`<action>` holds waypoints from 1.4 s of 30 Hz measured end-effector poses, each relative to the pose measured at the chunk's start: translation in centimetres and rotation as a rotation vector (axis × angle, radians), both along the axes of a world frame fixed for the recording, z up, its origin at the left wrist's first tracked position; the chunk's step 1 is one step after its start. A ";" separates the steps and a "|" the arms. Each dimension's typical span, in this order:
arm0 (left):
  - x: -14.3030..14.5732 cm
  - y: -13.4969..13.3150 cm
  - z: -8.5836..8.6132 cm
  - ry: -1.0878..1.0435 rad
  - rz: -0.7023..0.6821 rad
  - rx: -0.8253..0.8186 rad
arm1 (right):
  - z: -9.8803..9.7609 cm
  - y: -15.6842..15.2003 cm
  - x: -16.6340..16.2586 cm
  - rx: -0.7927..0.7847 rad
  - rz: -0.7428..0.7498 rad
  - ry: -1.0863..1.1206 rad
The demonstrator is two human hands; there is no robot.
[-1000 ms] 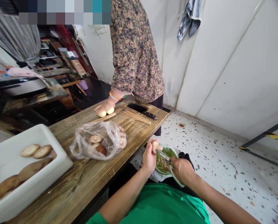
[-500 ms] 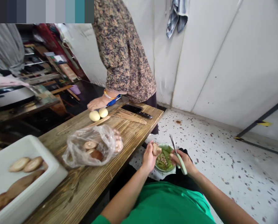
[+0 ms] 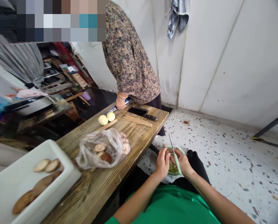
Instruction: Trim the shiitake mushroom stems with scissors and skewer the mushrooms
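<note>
My left hand (image 3: pixel 162 161) and my right hand (image 3: pixel 182 161) meet over a green bowl (image 3: pixel 173 168) of trimmings on my lap. My right hand is closed on pale green scissors (image 3: pixel 174 154), blades pointing up. My left hand is curled with its fingers against the right hand; a mushroom is hidden inside it or between the hands, I cannot make it out. A clear plastic bag of mushrooms (image 3: pixel 103 148) lies on the wooden table (image 3: pixel 94 186) to my left.
A white foam box (image 3: pixel 3 183) with mushrooms sits at the table's near left. Two pale round items (image 3: pixel 107 118), bamboo skewers (image 3: pixel 134 119) and a black-handled knife (image 3: pixel 142 113) lie at the far end, where another person's hand (image 3: pixel 120 102) rests. Speckled floor lies to the right.
My hands have come together over the bowl and the mushroom is no longer visible. The other person's hand drew back from the two round items toward the table's far edge.
</note>
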State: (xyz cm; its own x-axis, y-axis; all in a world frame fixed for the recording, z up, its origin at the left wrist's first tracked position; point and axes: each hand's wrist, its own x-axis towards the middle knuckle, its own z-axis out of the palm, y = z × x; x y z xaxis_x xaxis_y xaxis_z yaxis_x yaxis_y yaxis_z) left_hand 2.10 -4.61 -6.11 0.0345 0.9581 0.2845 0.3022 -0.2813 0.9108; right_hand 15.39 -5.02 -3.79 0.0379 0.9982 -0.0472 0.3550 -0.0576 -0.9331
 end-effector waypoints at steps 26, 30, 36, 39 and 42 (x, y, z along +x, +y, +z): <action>-3.6 0.3 4.8 -1.123 -0.211 -0.672 | -2.7 2.0 4.4 0.031 -0.050 -0.410; -3.9 0.4 5.4 -0.890 -0.158 -0.600 | 0.4 0.9 6.0 0.515 0.225 -0.673; -4.5 0.8 6.9 -0.679 -0.122 -0.690 | 6.3 1.8 7.8 0.911 0.543 -1.107; -4.9 1.3 7.6 -0.606 -0.215 -0.824 | 8.8 2.8 7.9 0.986 0.626 -1.154; -5.4 1.8 8.2 -0.526 -0.302 -0.932 | 10.7 3.6 7.8 1.043 0.703 -1.208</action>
